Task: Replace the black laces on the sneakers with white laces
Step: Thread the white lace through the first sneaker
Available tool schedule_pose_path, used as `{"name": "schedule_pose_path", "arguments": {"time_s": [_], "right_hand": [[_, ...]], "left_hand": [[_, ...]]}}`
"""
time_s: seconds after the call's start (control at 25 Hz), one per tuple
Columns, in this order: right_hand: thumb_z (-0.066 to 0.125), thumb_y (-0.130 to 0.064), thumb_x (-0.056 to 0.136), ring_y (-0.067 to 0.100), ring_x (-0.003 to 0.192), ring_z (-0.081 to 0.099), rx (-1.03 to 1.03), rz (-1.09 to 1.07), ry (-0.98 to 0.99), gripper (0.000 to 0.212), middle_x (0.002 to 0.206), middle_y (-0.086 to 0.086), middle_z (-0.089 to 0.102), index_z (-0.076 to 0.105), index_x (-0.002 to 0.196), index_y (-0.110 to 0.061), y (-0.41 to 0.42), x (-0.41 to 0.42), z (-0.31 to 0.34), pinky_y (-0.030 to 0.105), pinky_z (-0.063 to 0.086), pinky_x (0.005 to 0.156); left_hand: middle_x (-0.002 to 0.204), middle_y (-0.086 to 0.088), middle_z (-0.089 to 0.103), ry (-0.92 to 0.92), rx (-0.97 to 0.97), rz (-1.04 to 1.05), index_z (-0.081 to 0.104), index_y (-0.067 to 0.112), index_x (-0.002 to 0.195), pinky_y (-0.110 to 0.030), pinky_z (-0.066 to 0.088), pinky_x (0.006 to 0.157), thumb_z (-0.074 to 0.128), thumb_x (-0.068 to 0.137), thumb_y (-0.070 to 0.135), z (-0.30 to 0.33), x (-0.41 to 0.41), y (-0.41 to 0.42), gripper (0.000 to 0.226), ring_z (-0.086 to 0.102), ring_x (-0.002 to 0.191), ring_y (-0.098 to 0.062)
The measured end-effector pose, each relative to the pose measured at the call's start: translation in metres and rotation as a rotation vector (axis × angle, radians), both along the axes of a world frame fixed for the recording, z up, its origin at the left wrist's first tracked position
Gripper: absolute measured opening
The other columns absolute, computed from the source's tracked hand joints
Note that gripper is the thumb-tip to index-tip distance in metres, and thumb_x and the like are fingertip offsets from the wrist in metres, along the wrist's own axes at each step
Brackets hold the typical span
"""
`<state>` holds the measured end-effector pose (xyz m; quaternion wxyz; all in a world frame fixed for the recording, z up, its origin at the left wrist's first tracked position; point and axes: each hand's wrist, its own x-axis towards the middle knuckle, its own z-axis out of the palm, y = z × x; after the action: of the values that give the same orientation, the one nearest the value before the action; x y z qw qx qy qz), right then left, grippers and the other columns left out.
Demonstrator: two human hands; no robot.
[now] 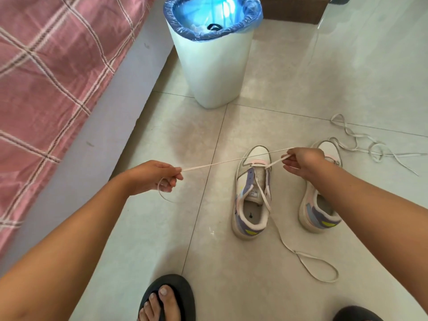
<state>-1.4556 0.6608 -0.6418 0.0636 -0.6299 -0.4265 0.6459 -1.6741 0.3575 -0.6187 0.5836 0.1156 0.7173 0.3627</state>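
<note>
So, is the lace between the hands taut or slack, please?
Taut: the lace runs straight from the left hand to the right hand.

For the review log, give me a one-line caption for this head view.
Both hands, left and right, pull a white lace taut above the left sneaker, near a white bin.

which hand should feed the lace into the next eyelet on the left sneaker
Probably the right hand: it pinches the white lace just above the sneaker, while the left hand holds it out to the side.
</note>
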Motion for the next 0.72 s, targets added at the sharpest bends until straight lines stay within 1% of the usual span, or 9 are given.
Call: {"name": "schedule_pose_path", "arguments": {"time_s": [0.08,0.12,0.24,0.4,0.48,0.56,0.6,0.68,0.72], "right_hand": [[0.044,-0.007,0.096,0.015,0.061,0.054,-0.043,-0.026,0.011,0.023,0.074,0.007,0.057,0.048,0.074,-0.010,0.001,0.002,-0.003,0.025,0.052,0.047],[0.044,-0.008,0.097,0.014,0.062,0.054,-0.058,-0.027,0.021,0.023,0.074,0.006,0.057,0.047,0.074,-0.010,0.002,0.001,-0.003,0.024,0.053,0.048],[0.043,-0.009,0.098,0.013,0.062,0.054,-0.072,-0.052,0.040,0.023,0.074,0.006,0.057,0.047,0.075,-0.010,0.005,-0.004,-0.001,0.029,0.052,0.067],[0.051,-0.007,0.093,0.014,0.058,0.053,0.026,-0.062,0.012,0.019,0.071,0.008,0.058,0.051,0.074,-0.007,0.010,-0.008,0.004,0.026,0.049,0.054],[0.059,-0.010,0.089,0.013,0.056,0.050,0.180,0.057,-0.019,0.014,0.070,0.008,0.056,0.057,0.076,-0.006,0.006,-0.012,0.006,0.026,0.047,0.052],[0.067,-0.017,0.086,0.012,0.060,0.051,0.371,0.297,-0.004,0.008,0.072,0.002,0.057,0.065,0.088,-0.010,-0.005,-0.020,0.010,0.027,0.048,0.059],[0.069,-0.019,0.084,0.011,0.064,0.053,0.421,0.427,0.031,0.013,0.074,-0.002,0.057,0.065,0.095,-0.014,-0.012,-0.024,0.013,0.027,0.049,0.063],[0.071,-0.020,0.083,0.010,0.068,0.053,0.462,0.605,0.074,0.023,0.075,-0.005,0.053,0.060,0.103,-0.021,-0.023,-0.027,0.016,0.026,0.048,0.067],[0.070,-0.019,0.083,0.010,0.069,0.052,0.516,0.655,0.060,0.021,0.075,-0.005,0.051,0.059,0.101,-0.021,-0.027,-0.026,0.016,0.024,0.046,0.065]], "left_hand": [[0.065,-0.003,0.061,-0.003,-0.042,0.046,0.073,0.009,0.081,-0.025,0.055,0.063,0.059,0.091,0.029,-0.006,-0.009,-0.015,0.026,0.058,0.058,-0.016],[0.066,-0.004,0.062,-0.004,-0.064,0.077,0.072,0.008,0.082,-0.026,0.055,0.062,0.059,0.091,0.028,-0.011,-0.012,-0.023,0.025,0.059,0.057,-0.016],[0.070,-0.007,0.063,0.088,-0.191,0.090,0.068,0.006,0.085,-0.029,0.053,0.062,0.056,0.093,0.024,-0.027,-0.017,-0.045,0.023,0.060,0.058,-0.017],[0.081,-0.008,0.058,0.263,-0.414,-0.059,0.069,0.010,0.086,-0.026,0.049,0.063,0.054,0.095,0.024,-0.039,-0.018,-0.076,0.022,0.055,0.068,-0.018],[0.077,-0.003,0.052,0.271,-0.439,-0.108,0.073,0.015,0.089,-0.023,0.046,0.064,0.056,0.093,0.027,-0.034,-0.015,-0.077,0.021,0.050,0.071,-0.015],[0.071,0.000,0.045,0.142,-0.310,-0.037,0.072,0.018,0.095,-0.022,0.044,0.069,0.056,0.093,0.028,-0.027,-0.008,-0.060,0.020,0.046,0.069,-0.014],[0.070,0.001,0.045,0.047,-0.203,0.040,0.071,0.017,0.098,-0.022,0.044,0.072,0.055,0.093,0.026,-0.024,-0.001,-0.045,0.019,0.047,0.068,-0.012],[0.071,0.003,0.057,-0.123,0.011,0.202,0.068,0.013,0.101,-0.020,0.046,0.066,0.056,0.091,0.021,-0.019,0.017,-0.007,0.017,0.054,0.065,-0.007],[0.073,0.003,0.063,-0.183,0.091,0.260,0.067,0.011,0.099,-0.018,0.047,0.060,0.057,0.090,0.019,-0.017,0.029,0.014,0.016,0.057,0.062,-0.005]]}}
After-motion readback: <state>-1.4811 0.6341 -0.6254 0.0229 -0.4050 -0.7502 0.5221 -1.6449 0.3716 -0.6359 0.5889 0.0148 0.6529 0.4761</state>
